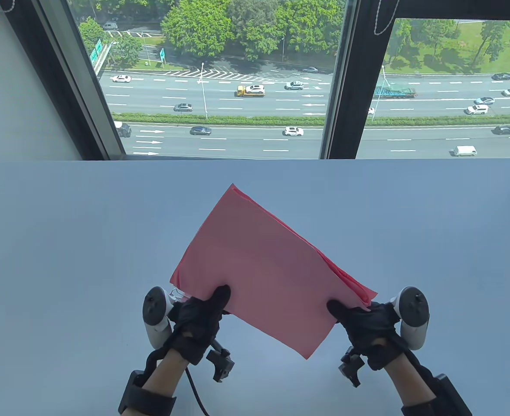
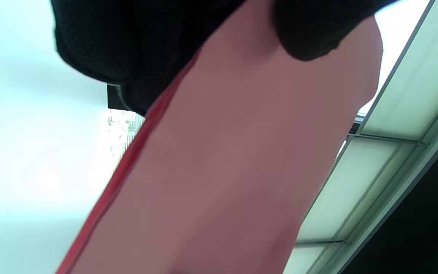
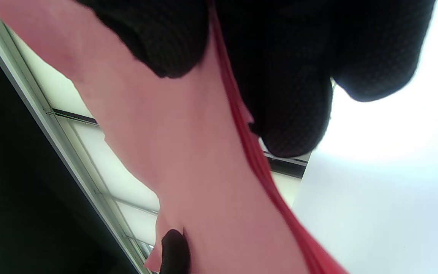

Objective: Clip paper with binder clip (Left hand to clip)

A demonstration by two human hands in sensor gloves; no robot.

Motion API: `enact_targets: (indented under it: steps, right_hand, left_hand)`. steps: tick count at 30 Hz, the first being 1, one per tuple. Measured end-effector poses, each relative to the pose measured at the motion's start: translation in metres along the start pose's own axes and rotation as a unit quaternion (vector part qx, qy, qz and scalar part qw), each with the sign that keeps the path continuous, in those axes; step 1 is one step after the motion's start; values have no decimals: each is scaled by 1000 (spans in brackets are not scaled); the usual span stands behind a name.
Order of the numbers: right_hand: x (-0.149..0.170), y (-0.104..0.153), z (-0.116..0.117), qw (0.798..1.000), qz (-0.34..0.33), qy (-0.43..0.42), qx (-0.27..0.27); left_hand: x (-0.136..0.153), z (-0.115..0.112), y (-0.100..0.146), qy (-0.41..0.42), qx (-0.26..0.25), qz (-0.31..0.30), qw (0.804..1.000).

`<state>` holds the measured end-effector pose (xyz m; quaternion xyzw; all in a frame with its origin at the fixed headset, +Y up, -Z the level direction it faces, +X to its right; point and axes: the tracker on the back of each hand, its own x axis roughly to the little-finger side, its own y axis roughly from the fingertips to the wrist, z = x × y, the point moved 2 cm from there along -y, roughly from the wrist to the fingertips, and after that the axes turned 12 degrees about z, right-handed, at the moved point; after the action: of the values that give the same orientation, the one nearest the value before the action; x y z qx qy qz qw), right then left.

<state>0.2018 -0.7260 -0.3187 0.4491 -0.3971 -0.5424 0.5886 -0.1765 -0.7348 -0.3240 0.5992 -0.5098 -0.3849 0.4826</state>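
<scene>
I hold a stack of pink paper (image 1: 263, 264) with both hands, lifted off the pale worktop (image 1: 64, 242) and tilted, its far corner pointing away from me toward the window (image 1: 220, 86).

My left hand (image 1: 201, 320) grips the near left corner of the stack: the thumb lies on the upper face, and the left wrist view shows my other gloved fingers (image 2: 127, 49) pressed against the underside, so the sheets are pinched between them. A small white wire shape, possibly the binder clip (image 1: 178, 295), shows at the paper's edge just left of my thumb; I cannot tell whether it is seated on the sheets.

My right hand (image 1: 365, 323) pinches the near right corner in the same manner, thumb on top, fingers (image 3: 295, 87) beneath. On that side the sheet edges (image 1: 346, 277) fan slightly apart, showing several layers.

A tracker (image 1: 155, 314) sits on the back of my left hand, and another tracker (image 1: 413, 316) on my right.
</scene>
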Motion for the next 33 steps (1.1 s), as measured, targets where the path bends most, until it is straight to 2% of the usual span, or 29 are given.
enact_targets:
  steps: [2,7,13,16,17,22,24,28,30,33]
  right_hand:
    - [3,-1,-4,1000,12,-6,-9]
    - [9,-4,-13,1000,19,-12,11]
    - [12,-5,-21,999,24,-23,25]
    - [12,-6,-27,998,19,-31,44]
    - [12,-6,-28,998,22,-30,41]
    - [5,-3,-42,998,16,-4,63]
    - [1,-2,-47,997,13,23,68]
    - [-2,-2,-52,997,22,59,48]
    - [-2,-3,-52,997,27,65,27]
    - [-2,-4,-48,996,35,78,-2]
  left_hand:
    - [-2,15,0,13,-55,2,998]
    - [-2,32,0,1,-86,7,996]
    - [-2,26,-1,2,-66,2,998]
    - [-1,21,-3,21,-12,2,1000]
    - [-2,20,-3,20,-11,1,1000]
    - [-8,28,1,-78,-79,13,994]
    - [-12,31,2,-104,-87,4,991]
    - [-16,32,1,-124,-82,6,989]
    - [-15,29,-1,-160,-44,23,986]
    - [-13,23,-3,-209,-16,25,977]
